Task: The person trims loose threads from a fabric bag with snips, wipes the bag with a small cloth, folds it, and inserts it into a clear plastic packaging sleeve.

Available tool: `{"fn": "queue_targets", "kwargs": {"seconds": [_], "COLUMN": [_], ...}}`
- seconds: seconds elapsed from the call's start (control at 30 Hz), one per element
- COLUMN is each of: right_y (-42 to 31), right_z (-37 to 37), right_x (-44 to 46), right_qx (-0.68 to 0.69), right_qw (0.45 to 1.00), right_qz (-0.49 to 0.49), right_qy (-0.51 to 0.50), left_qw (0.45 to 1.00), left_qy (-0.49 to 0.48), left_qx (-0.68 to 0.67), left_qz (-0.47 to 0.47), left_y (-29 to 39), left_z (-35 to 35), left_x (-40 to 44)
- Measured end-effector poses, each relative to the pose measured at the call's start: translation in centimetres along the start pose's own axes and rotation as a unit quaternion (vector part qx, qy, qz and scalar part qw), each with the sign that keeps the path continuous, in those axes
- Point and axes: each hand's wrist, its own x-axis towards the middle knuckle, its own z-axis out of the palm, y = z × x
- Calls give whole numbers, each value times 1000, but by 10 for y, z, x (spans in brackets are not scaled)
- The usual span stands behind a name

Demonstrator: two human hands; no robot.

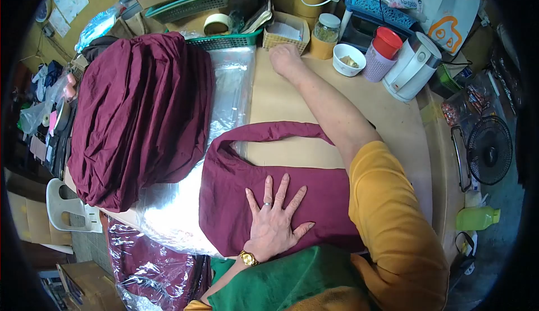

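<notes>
A maroon fabric bag [224,204] with a wide looped strap lies flat in front of me. My left hand [274,221], with a ring and a gold watch, is pressed flat on the bag, fingers spread. Stretched far across the table, my right hand [285,59] is at the front edge of a small woven basket [303,37] that has white paper in it. Its fingers are curled closed, and what they hold, if anything, is hidden. A tall heap of the same maroon fabric [140,114] rises to the left, beside clear plastic sheets [233,92].
Along the back stand a green basket [224,41] with a tape roll [217,24], a lidded jar [327,29], a white bowl [349,62], a red cup [387,42] and a white kettle [412,66]. Plastic-wrapped maroon goods [151,260] lie below the table's left edge. A fan [489,149] stands right.
</notes>
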Motion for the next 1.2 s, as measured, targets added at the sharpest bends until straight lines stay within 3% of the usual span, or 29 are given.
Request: {"fn": "queue_targets", "kwargs": {"seconds": [0.07, 0.17, 0.27, 0.33, 0.4, 0.47, 0.5, 0.53, 0.57, 0.6, 0.7, 0.97, 1.03, 1.2], "right_y": [-1, 7, 8, -10, -22, -56, -54, -59, -69, -71, -75, -108, -94, -90], "right_z": [4, -4, -68, -130, -159, -201, -180, -173, -177, -164, -144, -113, -121, -122], "right_x": [-9, -18, -30, -66, -130, -200, -233, -264, -286, -303, -320, -280, -293, -296], "right_qx": [-12, 8, 29, 185, 272, 317, 255, 278, 263, 249, 241, 328, 261, 241], "right_qw": [999, 998, 995, 980, 960, 937, 955, 949, 953, 955, 957, 931, 950, 958], "right_qz": [-27, 50, 66, 67, -27, 20, -76, -129, -111, -150, -159, -160, -173, -158], "right_qy": [23, 37, 69, -1, -59, -147, -131, -69, -103, -56, -26, 27, 15, -7], "left_qw": [1000, 998, 998, 998, 997, 998, 998, 998, 998, 998, 999, 998, 999, 999], "left_qy": [5, 11, 15, 26, 28, 8, -15, -18, -32, -44, -6, -45, -7, -14], "left_qx": [12, 18, 19, 18, 21, 19, 20, 16, 17, 20, 7, 48, 22, 29], "left_qz": [21, 52, 63, 60, 67, 60, 54, 54, 45, 35, 44, 21, 38, 44], "left_y": [-2, -3, -2, -1, -2, 4, 6, 7, 9, 10, 7, 7, 7, 7], "left_z": [-1, 2, 1, 3, 5, 4, 3, 3, 2, 2, 6, 6, 7, 8], "left_x": [-1, -2, -2, -6, -7, -21, -26, -28, -28, -27, -26, -24, -25, -25]}}
